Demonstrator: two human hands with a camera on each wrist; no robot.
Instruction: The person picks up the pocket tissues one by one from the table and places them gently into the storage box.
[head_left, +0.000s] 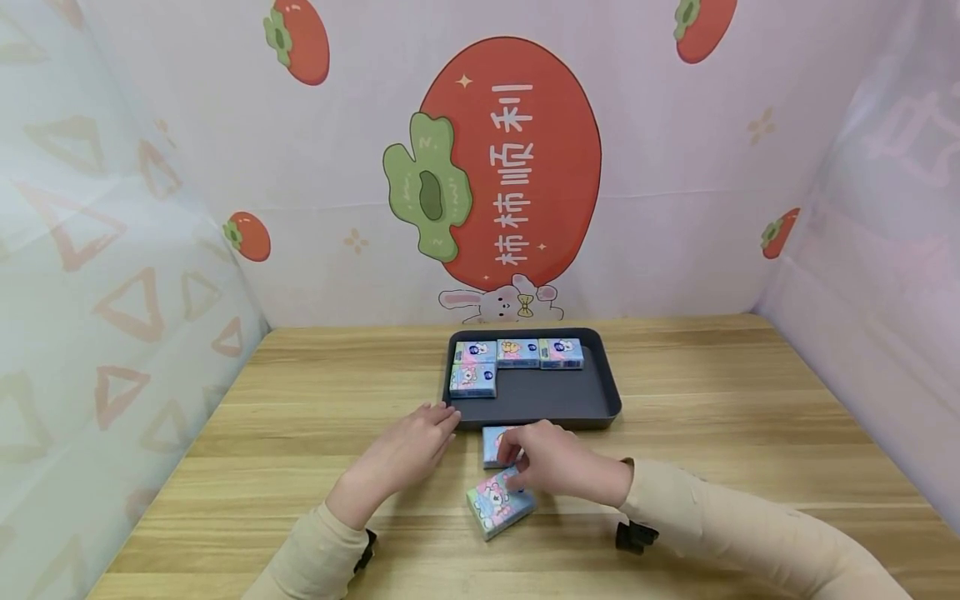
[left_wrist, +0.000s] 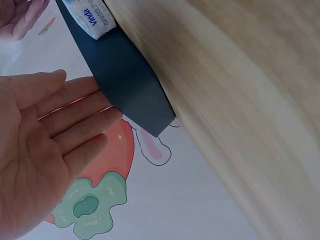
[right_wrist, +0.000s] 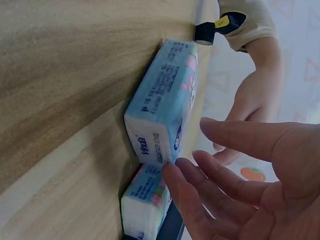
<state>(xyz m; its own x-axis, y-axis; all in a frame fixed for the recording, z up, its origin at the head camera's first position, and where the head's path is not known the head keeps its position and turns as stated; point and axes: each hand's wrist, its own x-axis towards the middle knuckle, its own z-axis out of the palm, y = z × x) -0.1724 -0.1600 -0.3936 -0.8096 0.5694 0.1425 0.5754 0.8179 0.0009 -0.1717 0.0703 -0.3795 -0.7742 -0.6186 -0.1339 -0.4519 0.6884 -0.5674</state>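
Note:
My left hand (head_left: 408, 446) lies at the tray's near left corner, fingers straight and fingertips right at the rim of the dark grey tray (head_left: 555, 408). In the left wrist view its palm (left_wrist: 35, 135) shows with nothing in it. My right hand (head_left: 555, 458) hovers over two tissue packs on the table. The nearer tissue pack (head_left: 491, 507) lies at an angle, while the farther tissue pack (head_left: 492, 446) sits against the tray's front, partly covered by the hand. In the right wrist view the fingers (right_wrist: 225, 187) are loosely bent beside the nearer pack's end marked Vinda.
Inside the tray, three tissue packs (head_left: 517, 353) line the back and another tissue pack (head_left: 473, 381) lies at the left, in front of the row. A printed cloth wall (head_left: 660, 208) rises behind the wooden table (head_left: 712, 400), with more cloth on both sides.

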